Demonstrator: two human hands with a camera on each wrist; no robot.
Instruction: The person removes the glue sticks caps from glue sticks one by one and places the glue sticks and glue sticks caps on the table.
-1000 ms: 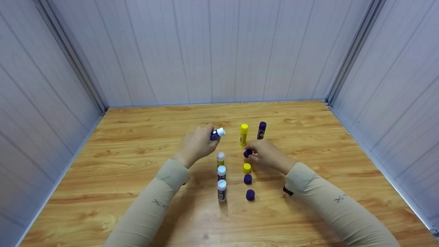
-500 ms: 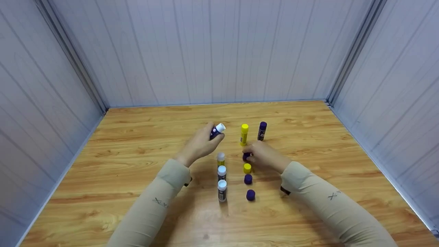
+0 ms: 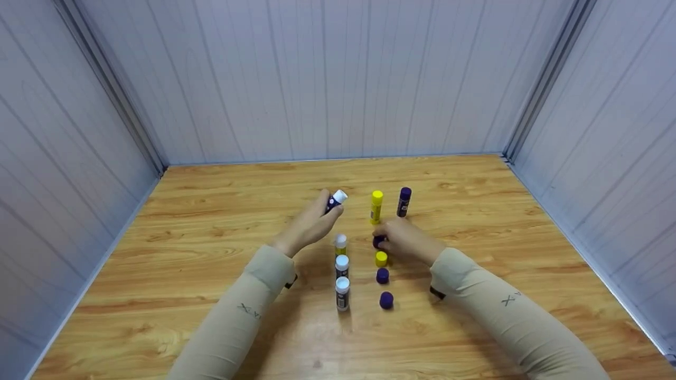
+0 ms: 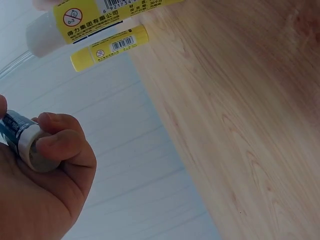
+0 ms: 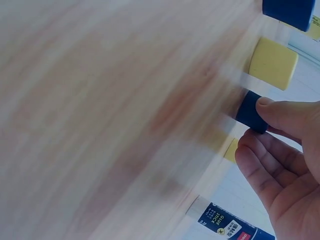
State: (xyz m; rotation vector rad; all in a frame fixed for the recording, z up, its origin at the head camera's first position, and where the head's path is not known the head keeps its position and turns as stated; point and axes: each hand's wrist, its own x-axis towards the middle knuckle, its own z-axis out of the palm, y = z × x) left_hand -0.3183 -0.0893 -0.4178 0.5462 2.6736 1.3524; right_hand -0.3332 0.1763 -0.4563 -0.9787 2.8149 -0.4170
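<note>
In the head view my left hand (image 3: 311, 224) grips a dark-blue glue stick (image 3: 336, 199) with its white end up and tilted to the right. The left wrist view shows the fingers curled round this glue stick (image 4: 22, 132), one fingertip at the white end. My right hand (image 3: 412, 240) pinches a dark-blue cap (image 5: 251, 111) between thumb and fingers, at the tabletop. Just nearer stands a yellow cap (image 3: 381, 259). Beyond the right hand a capped yellow glue stick (image 3: 375, 207) and a capped dark-blue glue stick (image 3: 404, 202) stand upright.
Between the forearms, three white-topped glue sticks stand in a row: a yellow-labelled one (image 3: 340, 244), a dark one (image 3: 342, 267) and a nearer dark one (image 3: 343, 294). To their right are two dark-blue caps, a farther cap (image 3: 383, 275) and a nearer cap (image 3: 386, 300). Pale panels (image 3: 338, 79) enclose the wooden table.
My right hand has moved slightly left and nearer with the dark-blue cap, bringing it lower. My left hand has tipped the glue stick more upright. Over the last half second little has moved.
</note>
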